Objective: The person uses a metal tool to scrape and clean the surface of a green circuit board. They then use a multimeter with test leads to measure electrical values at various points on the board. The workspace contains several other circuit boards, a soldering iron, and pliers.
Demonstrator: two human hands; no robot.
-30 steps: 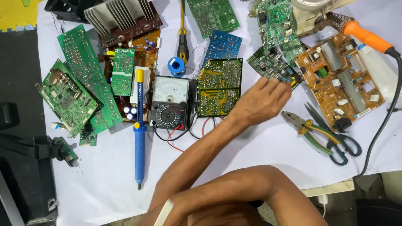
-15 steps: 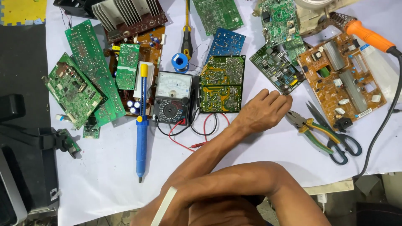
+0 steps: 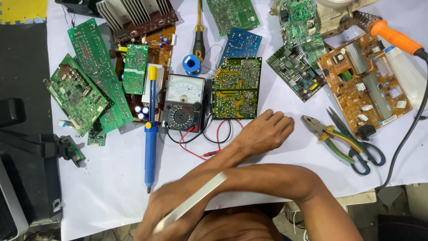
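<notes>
Strip (image 3: 191,203), white, flat, blurred: gripped in right hand (image 3: 167,218), low at near edge of desk (image 3: 111,192), slanting up to the right across the forearms. Arms crossed, right forearm over left. Left hand (image 3: 267,131) palm down on the desk, empty, fingers loosely bent, just below green board (image 3: 236,87), near pliers (image 3: 330,136) and scissors (image 3: 361,147) to its right. Meter (image 3: 183,102) beside the board, red lead (image 3: 196,151) looping below. Blue pump (image 3: 150,143) left of the meter.
</notes>
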